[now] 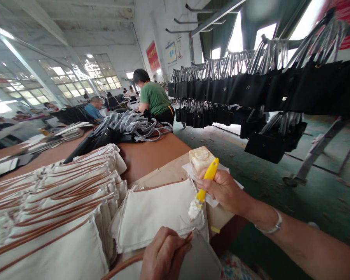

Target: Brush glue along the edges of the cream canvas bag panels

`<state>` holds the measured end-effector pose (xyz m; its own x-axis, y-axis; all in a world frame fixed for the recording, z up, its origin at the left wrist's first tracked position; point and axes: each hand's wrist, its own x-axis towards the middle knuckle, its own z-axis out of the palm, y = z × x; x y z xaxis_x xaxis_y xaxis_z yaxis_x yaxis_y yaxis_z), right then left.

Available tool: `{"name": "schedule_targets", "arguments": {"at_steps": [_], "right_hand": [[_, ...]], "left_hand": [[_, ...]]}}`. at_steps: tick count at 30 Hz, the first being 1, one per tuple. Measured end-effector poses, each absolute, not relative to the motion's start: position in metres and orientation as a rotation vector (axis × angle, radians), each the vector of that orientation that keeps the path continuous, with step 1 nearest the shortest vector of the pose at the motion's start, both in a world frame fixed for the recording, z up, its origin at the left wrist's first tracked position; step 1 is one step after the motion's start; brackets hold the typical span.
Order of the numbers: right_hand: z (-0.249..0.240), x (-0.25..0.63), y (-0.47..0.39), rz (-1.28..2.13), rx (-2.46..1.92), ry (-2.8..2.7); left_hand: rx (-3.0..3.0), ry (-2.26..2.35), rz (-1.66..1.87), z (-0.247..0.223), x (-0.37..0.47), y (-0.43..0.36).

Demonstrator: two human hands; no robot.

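My right hand (pixel 229 190) is closed around the yellow handle of a brush (pixel 209 175). Thick white paste coats its bristles, which point down at the right edge of a cream bag piece (pixel 160 210) with brown trim along its top. Whether the bristles touch the piece is unclear. In front, my left hand (pixel 163 254) pinches the brown-trimmed edge of another bag piece (pixel 196 256), pale and partly covered by the fingers. Just behind my right hand stands a squarish, paste-smeared container (pixel 202 156) on white paper.
Rows of cream bag pieces with brown edging (pixel 52 202) fill the table's left. Black bags with grey cord handles (pixel 125 126) lie farther back. At right, black bags (pixel 251 91) hang on a wheeled rack. A person in green (pixel 156 97) works beyond the table.
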<state>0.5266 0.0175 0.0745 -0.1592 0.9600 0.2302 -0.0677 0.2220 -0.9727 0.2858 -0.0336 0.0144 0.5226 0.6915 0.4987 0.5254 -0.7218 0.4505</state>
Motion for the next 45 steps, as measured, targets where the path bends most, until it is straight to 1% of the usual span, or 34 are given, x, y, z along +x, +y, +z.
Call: {"name": "schedule_targets", "arguments": {"at_steps": [3,5,7,9,12,15,18,21,24,26,28,31,34,38,41,45], "right_hand": [[0.068,0.518,0.014,1.339,-0.868,-1.427],[0.066,0.519,0.01,1.43,-0.861,-1.351],[0.063,0.525,0.006,1.428,-0.917,-1.168],[0.056,0.531,0.005,1.341,-0.996,-1.079],[0.044,0.532,0.004,1.383,-1.031,-0.983],[0.037,0.526,0.0,1.474,-1.024,-0.87],[0.038,0.524,-0.005,1.443,-1.032,-0.769],[0.04,0.529,-0.008,1.421,-1.027,-0.7],[0.041,0.535,-0.012,1.412,-1.027,-0.64],[0.042,0.54,-0.015,1.38,-1.026,-0.616],[0.044,0.545,-0.018,1.326,-1.014,-0.597],[0.047,0.554,-0.021,1.209,-0.987,-0.563],[0.046,0.564,-0.022,1.137,-0.955,-0.563],[0.038,0.581,-0.024,1.105,-0.926,-0.6],[0.029,0.602,-0.019,0.975,-0.984,-0.703],[0.017,0.628,0.0,0.708,-1.221,-0.973]], "left_hand": [[2.491,1.106,0.934,0.009,0.28,-0.033],[2.48,1.28,0.869,0.002,0.27,-0.035],[2.517,1.483,0.773,-0.007,0.255,-0.039],[2.57,1.656,0.676,-0.016,0.239,-0.046],[2.596,1.83,0.591,-0.018,0.216,-0.062],[2.672,1.933,0.548,0.011,0.194,-0.077],[2.855,2.027,0.387,0.068,0.154,-0.08],[2.852,2.126,0.161,0.119,0.095,-0.065],[2.748,2.277,-0.149,0.136,0.043,-0.039],[2.777,2.376,-0.196,0.127,0.031,-0.018],[2.839,2.393,-0.052,0.109,0.049,0.007],[2.772,2.063,0.136,0.074,0.12,0.045],[2.685,1.76,0.126,0.042,0.207,0.079],[2.625,1.638,0.086,0.009,0.283,0.118],[2.564,1.599,0.034,0.0,0.304,0.139],[2.542,1.55,0.018,0.01,0.309,0.148]]}}
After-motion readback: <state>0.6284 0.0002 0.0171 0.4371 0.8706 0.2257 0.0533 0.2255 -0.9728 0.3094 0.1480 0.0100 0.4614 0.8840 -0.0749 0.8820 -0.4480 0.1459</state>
